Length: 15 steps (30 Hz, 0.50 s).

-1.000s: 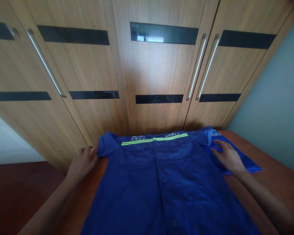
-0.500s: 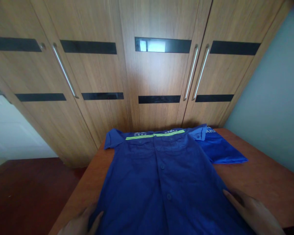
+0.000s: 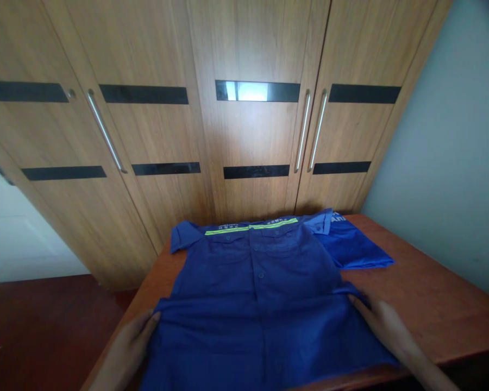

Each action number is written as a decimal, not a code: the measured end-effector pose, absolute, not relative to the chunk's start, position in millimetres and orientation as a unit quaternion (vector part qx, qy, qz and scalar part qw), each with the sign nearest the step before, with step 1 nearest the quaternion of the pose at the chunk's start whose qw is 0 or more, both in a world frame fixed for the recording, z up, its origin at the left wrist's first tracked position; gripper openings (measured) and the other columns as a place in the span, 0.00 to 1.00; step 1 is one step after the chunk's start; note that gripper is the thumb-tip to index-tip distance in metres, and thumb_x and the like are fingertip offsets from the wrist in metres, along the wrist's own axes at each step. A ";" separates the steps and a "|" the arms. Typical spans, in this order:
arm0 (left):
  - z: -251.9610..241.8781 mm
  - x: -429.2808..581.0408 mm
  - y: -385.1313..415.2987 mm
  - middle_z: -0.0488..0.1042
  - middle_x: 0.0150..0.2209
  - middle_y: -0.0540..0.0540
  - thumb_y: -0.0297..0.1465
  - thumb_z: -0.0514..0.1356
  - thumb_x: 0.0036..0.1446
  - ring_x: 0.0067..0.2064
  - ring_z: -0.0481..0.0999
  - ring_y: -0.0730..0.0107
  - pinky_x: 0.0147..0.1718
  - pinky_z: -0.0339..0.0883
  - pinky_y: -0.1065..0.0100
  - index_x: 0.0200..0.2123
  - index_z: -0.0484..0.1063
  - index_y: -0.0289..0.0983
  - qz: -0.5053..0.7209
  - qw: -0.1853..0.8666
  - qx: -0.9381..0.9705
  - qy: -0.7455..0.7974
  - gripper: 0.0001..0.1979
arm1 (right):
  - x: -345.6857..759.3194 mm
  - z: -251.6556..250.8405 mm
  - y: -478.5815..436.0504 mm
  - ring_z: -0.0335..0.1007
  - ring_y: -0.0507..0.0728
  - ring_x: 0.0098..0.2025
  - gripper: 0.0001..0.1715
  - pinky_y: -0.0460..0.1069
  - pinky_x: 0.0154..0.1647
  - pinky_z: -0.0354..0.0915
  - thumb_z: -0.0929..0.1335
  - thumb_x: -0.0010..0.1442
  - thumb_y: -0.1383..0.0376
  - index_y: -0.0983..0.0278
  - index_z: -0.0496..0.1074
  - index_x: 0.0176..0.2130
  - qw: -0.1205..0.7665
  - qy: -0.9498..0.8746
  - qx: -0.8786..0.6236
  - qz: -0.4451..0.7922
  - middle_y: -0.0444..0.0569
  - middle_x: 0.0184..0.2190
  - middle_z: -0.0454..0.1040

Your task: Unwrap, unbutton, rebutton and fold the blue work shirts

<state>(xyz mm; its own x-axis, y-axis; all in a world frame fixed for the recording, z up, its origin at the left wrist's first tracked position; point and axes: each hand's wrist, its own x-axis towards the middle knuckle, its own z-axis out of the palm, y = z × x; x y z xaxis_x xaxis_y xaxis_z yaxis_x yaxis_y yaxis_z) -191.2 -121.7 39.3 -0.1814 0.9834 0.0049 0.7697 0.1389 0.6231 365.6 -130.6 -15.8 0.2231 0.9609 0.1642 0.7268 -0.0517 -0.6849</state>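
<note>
A dark blue short-sleeved work shirt [image 3: 228, 277] lies front up, its collar end toward the wardrobe. Yellow-green reflective strips and white lettering run across its chest. My left hand [image 3: 132, 342] grips the shirt's left side edge, thumb on top and the other fingers hidden by cloth. On the opposite edge, my right hand [image 3: 377, 315] pinches the fabric, with its fingertips partly under it. Between both hands the cloth is raised into a crosswise fold. Under the shirt's right sleeve sits a brighter blue folded item [image 3: 356, 247] with white letters.
The reddish-brown table [image 3: 424, 293] carries everything and ends at a dark front edge on the right. A wooden wardrobe [image 3: 252, 130] with metal handles stands behind it. A pale wall [image 3: 444, 179] is at the right, a white door [image 3: 24, 233] at the left.
Both hands have moved farther up the shirt's sides and now lift the cloth, making a crosswise fold. The lower part has been pulled up and the view has shifted slightly.
</note>
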 end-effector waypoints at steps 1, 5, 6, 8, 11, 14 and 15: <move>38.9 -190.1 -114.0 0.80 0.34 0.45 0.49 0.45 0.57 0.41 0.78 0.56 0.44 0.72 0.64 0.33 0.74 0.40 0.268 0.233 0.604 0.713 0.24 | 364.0 -14.4 -123.0 0.76 0.64 0.44 0.20 0.54 0.46 0.69 0.60 0.59 0.51 0.59 0.70 0.42 0.338 -0.603 -0.705 0.159 0.51 0.40 0.79; 43.1 -179.0 -87.0 0.80 0.38 0.41 0.45 0.45 0.59 0.43 0.78 0.55 0.46 0.69 0.61 0.36 0.73 0.38 0.274 0.193 0.611 0.717 0.22 | 354.5 -6.2 -92.2 0.77 0.64 0.41 0.19 0.54 0.42 0.69 0.60 0.60 0.52 0.59 0.70 0.42 0.321 -0.615 -0.716 0.081 0.51 0.39 0.79; 45.3 -175.1 -83.2 0.79 0.40 0.40 0.44 0.44 0.59 0.44 0.77 0.54 0.47 0.68 0.60 0.38 0.72 0.37 0.257 0.162 0.615 0.728 0.22 | 352.0 -5.0 -86.9 0.77 0.64 0.40 0.19 0.53 0.40 0.69 0.60 0.60 0.52 0.59 0.70 0.42 0.307 -0.616 -0.723 0.067 0.52 0.38 0.79; 50.3 -167.9 -81.6 0.78 0.42 0.38 0.45 0.43 0.60 0.46 0.77 0.52 0.47 0.67 0.58 0.42 0.72 0.36 0.210 0.124 0.619 0.747 0.24 | 348.8 -4.5 -82.2 0.77 0.64 0.38 0.19 0.53 0.37 0.69 0.60 0.61 0.52 0.60 0.70 0.42 0.274 -0.611 -0.741 0.056 0.52 0.37 0.79; 56.9 -163.6 -92.5 0.78 0.40 0.37 0.51 0.43 0.59 0.44 0.77 0.47 0.44 0.68 0.54 0.45 0.70 0.37 0.144 0.118 0.605 0.774 0.28 | 349.7 -6.9 -90.6 0.77 0.65 0.39 0.26 0.54 0.37 0.69 0.59 0.61 0.47 0.62 0.70 0.46 0.244 -0.593 -0.763 0.080 0.54 0.37 0.79; 58.3 -165.3 -108.9 0.79 0.39 0.39 0.53 0.45 0.57 0.44 0.77 0.47 0.44 0.67 0.55 0.41 0.71 0.38 0.127 0.148 0.609 0.769 0.28 | 350.4 -8.0 -107.3 0.77 0.65 0.40 0.29 0.55 0.40 0.70 0.59 0.60 0.45 0.62 0.72 0.46 0.255 -0.583 -0.757 0.149 0.53 0.36 0.80; 57.4 -165.3 -112.9 0.79 0.39 0.40 0.52 0.46 0.57 0.44 0.77 0.48 0.44 0.67 0.56 0.39 0.71 0.39 0.129 0.164 0.620 0.756 0.26 | 348.2 -7.7 -111.6 0.77 0.65 0.40 0.28 0.55 0.41 0.70 0.60 0.60 0.45 0.61 0.73 0.45 0.268 -0.588 -0.742 0.179 0.52 0.36 0.80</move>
